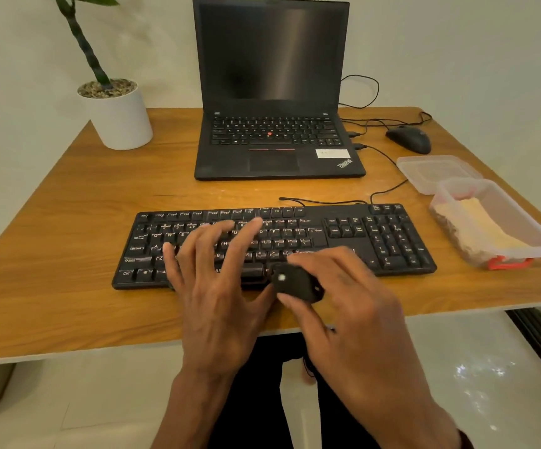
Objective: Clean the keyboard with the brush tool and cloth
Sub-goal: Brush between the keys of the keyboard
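Left hand spread flat, fingers straight over keyboard keys. Right hand pinching small black tool, possibly the brush, at keyboard's near edge. Bare table left.

Both forearms are being extended forward from the lower edge of the view, the wrists being kept roughly level. The left hand is being held palm down with its fingers spread and nearly straight (nothing is being gripped). The right hand is being held with fingers curled, a small dark object being pinched between thumb and fingers.
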Motion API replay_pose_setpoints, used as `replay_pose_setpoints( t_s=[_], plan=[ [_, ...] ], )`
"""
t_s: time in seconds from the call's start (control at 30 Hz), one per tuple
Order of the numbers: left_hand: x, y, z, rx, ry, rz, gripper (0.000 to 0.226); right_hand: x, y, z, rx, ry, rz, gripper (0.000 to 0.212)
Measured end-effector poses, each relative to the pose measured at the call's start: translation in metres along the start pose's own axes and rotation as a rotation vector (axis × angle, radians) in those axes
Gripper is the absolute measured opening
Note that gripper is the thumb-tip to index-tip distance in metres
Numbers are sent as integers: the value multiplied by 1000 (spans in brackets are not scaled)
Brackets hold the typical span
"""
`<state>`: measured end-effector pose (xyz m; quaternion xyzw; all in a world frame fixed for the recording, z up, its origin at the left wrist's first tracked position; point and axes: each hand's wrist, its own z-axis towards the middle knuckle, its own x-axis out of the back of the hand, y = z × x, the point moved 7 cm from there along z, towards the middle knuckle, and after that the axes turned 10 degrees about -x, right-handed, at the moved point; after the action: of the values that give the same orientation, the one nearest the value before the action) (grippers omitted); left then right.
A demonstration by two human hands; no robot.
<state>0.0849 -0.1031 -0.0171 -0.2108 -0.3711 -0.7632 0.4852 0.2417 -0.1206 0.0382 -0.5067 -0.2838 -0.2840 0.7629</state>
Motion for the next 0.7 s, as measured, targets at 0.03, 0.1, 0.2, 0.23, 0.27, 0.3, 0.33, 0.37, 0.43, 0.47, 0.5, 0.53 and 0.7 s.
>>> replay_pose_setpoints(
  t_s=[0.03,0.1,0.2,0.23,0.27,0.3,0.33,0.37,0.43,0.47,0.5,0.53,0.7],
  plan=[
    [0,-1,0,14,-4,-1,86,3,4,0,1,-21,-7,43],
    [-1,-2,0,36,-16,10,96,19,17,2,-24,-31,-52,42],
    [-1,-3,-1,43,-24,22,102,41,32,1,-46,-16,-197,43],
    [-1,-3,-1,46,-21,18,102,44,35,-1,-51,-11,-236,45],
    [-1,-3,-1,50,-19,13,101,44,34,-1,-46,-10,-261,46],
    [0,-3,-1,52,-20,11,101,42,30,-2,-32,-15,-270,47],
    [-1,-3,-1,52,-22,10,101,37,25,-2,-19,-25,-263,47],
    [-1,-3,-1,51,-23,11,100,30,18,-2,-9,-44,-240,47],
    [-1,-2,-1,55,-15,2,96,14,5,0,10,-82,-175,48],
    [0,-2,-2,57,-6,-8,92,7,-2,1,24,-99,-148,49],
    [1,-2,-2,58,2,-18,89,0,-8,2,46,-116,-130,50],
    [2,-2,-2,57,6,-27,87,-6,-12,2,68,-130,-112,50],
    [2,-2,-1,64,23,-17,97,2,-3,9,27,-106,-109,46]
  ],
)
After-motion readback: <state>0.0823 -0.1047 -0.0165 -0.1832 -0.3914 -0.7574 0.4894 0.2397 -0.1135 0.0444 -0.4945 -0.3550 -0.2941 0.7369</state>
